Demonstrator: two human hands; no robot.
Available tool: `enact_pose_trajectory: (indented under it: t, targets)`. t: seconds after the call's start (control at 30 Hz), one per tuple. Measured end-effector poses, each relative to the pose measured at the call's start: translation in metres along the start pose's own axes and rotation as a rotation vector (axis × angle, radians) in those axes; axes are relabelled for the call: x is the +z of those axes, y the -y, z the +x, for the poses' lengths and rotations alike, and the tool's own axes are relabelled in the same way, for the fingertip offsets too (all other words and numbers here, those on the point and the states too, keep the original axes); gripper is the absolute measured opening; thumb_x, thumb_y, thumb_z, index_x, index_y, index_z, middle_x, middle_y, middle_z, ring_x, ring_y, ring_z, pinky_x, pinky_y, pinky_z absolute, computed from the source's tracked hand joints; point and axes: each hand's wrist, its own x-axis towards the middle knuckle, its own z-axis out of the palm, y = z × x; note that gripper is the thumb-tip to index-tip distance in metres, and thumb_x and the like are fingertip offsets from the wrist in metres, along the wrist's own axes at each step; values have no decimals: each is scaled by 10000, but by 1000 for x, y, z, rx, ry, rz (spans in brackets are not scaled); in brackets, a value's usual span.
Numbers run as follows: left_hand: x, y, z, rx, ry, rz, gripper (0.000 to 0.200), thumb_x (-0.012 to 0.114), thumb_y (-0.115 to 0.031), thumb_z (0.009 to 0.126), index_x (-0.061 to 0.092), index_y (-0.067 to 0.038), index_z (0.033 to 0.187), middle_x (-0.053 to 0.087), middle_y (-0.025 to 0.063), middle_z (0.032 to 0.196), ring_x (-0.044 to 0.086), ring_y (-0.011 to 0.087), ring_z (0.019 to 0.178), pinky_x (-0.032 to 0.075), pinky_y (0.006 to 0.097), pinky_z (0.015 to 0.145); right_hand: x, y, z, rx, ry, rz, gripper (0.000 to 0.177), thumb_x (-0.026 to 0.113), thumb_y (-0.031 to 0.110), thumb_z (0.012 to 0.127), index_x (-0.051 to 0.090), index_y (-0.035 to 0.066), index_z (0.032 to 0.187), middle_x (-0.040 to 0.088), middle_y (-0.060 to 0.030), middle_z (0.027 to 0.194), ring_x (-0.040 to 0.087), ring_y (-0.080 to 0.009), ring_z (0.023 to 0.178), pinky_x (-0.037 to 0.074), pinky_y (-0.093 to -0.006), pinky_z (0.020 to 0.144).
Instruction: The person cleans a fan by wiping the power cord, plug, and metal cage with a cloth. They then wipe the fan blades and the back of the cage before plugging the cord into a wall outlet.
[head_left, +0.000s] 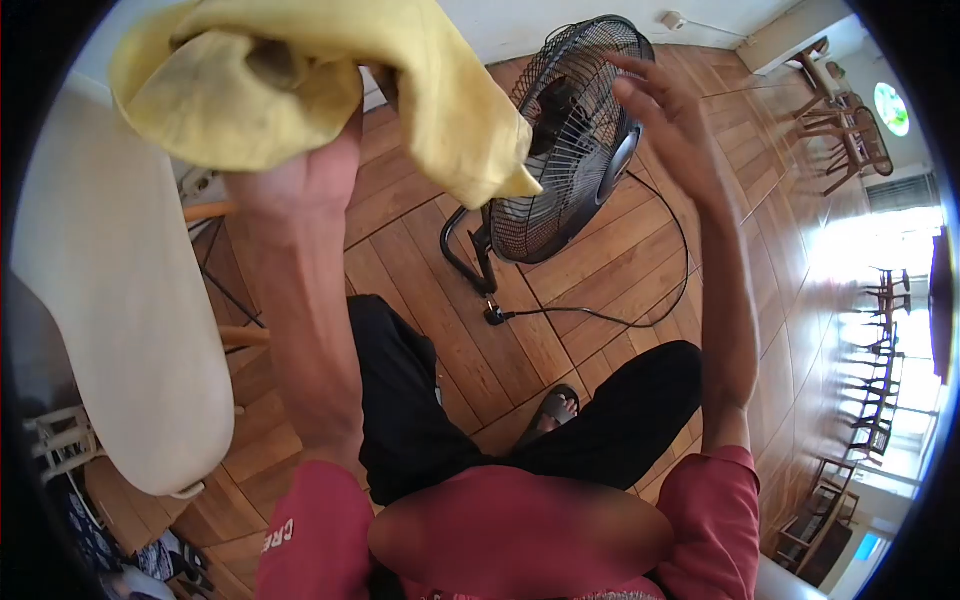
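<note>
A yellow cloth (440, 110), with dark smudges on its folded left part, hangs in front of me at the upper left. My left hand (320, 165) is closed on it, its fingers mostly hidden by the folds. The cloth's right end dangles to a point that overlaps the grille of a black floor fan (570, 140). Over the fan's right edge in this view, my right hand (665, 110) is raised with fingers apart and nothing in it.
On the left stands a long, pale ironing board (120, 300). The fan's cord loops over the wooden floor (490, 370) to a loose black plug (494, 315). Wooden chairs (850, 135) stand at the far right, and a white wall with a socket (674, 19) is behind the fan.
</note>
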Motion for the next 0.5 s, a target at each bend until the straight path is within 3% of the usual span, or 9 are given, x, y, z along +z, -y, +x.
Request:
enact_pose_trajectory:
  t: [0.03,0.1,0.17,0.23,0.3,0.5]
  targets:
    - [-1,2,6,72,-38,152,555,568,-494,932,527,-115,1335,585,57,1295,539,229,1193,398,479,1071,12,-19,-7,2,-73,-75,704,657,482,899,501,-24,1362,554,-280,1283,537,-389,1213,422,-477,1032]
    - [-17,32,54,52,569,62,533,479,-509,974,566,-63,1252,620,86,1156,588,213,1037,474,417,927,36,-49,-17,-2,-214,-227,785,664,506,882,435,-16,1422,413,-342,1420,408,-443,1345,371,-518,1076]
    - [-16,78,23,-39,112,206,343,486,-375,1015,618,-58,1012,617,29,874,591,129,729,532,283,644,57,-55,-25,-52,-228,-303,852,660,523,875,346,7,1476,259,-353,1495,266,-467,1410,316,-553,1101]
    - [-20,105,21,-372,-70,272,365,470,-393,1015,611,-56,1010,623,38,895,594,137,762,528,299,664,71,-64,-36,-46,-218,-381,924,628,549,884,222,34,1535,145,-374,1534,179,-498,1440,272,-596,1112]
    - [-19,132,7,-544,-51,322,382,465,-415,1008,602,-62,1055,622,45,944,590,145,820,516,310,711,74,-71,-37,-103,-253,-402,919,604,560,894,222,20,1532,133,-370,1540,164,-504,1441,252,-601,1119]
    - [-25,159,-14,-823,130,420,467,450,-483,987,575,-81,1189,621,66,1088,577,168,994,482,345,851,87,-84,-38,-162,-300,-316,925,561,577,913,178,18,1543,94,-360,1557,103,-500,1456,169,-600,1147]
